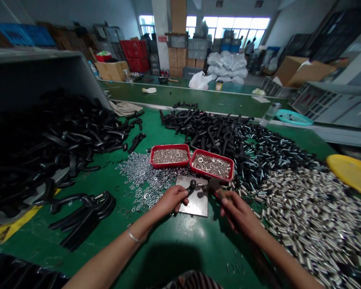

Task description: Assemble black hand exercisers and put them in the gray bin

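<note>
Over a square metal plate (199,207), my left hand (172,198) is closed on a black lever handle (192,185), whose rounded end sticks out past the fingers. My right hand (239,210) grips a hammer (214,186) with its dark head over the plate's right side, close to the lever handle. Whether the hammer touches the handle I cannot tell. Just beyond the plate stand two red trays, the left tray (170,165) and the right tray (212,174), both holding small metal parts. Loose nuts and washers (146,178) lie left of the plate.
Black levers (90,132) spill from a tipped grey bin (87,66) at left. More black parts (213,128) lie behind the trays. Silver cylindrical pieces (315,216) cover the right side, near a yellow lid (351,174). Several black levers (88,212) lie at near left.
</note>
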Motion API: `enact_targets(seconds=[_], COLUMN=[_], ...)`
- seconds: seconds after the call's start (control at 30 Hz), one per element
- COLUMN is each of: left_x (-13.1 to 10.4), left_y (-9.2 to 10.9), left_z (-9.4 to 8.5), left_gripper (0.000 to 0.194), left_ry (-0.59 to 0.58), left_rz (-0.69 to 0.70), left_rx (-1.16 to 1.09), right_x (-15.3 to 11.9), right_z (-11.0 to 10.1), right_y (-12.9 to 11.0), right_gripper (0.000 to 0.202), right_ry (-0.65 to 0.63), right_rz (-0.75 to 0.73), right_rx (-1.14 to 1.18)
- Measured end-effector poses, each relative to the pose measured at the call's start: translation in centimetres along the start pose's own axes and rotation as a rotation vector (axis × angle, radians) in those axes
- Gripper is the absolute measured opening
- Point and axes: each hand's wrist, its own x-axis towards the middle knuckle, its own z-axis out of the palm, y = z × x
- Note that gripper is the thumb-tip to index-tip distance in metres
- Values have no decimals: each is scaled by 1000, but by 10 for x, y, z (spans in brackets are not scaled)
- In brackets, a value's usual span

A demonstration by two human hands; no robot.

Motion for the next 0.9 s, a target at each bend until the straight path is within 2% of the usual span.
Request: enact_targets(seconds=[0.1, 0.13, 0.17, 0.2, 0.3, 0.33, 0.4, 0.53, 0.63, 0.73, 0.8, 0.9], left_x=[-15, -20, -24, -27, -32, -32, -33, -25, 5, 61, 107, 168], left_y=[6, 8, 10, 10, 8, 6, 2, 10, 35, 70, 92, 116], left_z=[15, 22, 29, 36, 54, 58, 61, 48, 26, 9, 7, 20], left_gripper=[30, 27, 25, 24, 25, 26, 29, 32, 30, 30, 38, 54], left_ry=[230, 280, 313, 334, 329, 313, 271, 247, 275, 337, 313, 191], left_rz=[151, 206, 254, 300, 463, 519, 585, 594, 635, 726, 794, 853], left_rx=[-61, -37, 10, 75, 301, 360, 437, 552, 670, 797, 929, 1145], right_x=[4, 8, 12, 16, 24, 26, 30, 45, 63, 77, 82, 88], right_z=[7, 9, 13, 18, 38, 45, 58, 72, 77, 83, 88, 94], right_y=[16, 14, 9, 1, -25, -32, -39, -34, -21, -8, 0, 8], right_gripper=[41, 39, 39, 40, 50, 51, 49, 46, 52, 54, 53, 55], right_ry=[260, 331, 349, 318, 62, 11, 40, 202, 205, 157, 138, 110], right_rz=[-245, -307, -320, -284, -46, 10, 34, -66, -55, -24, -13, 7], right_rx=[-206, -222, -180, -76, 441, 597, 779, 793, 792, 754, 752, 753])
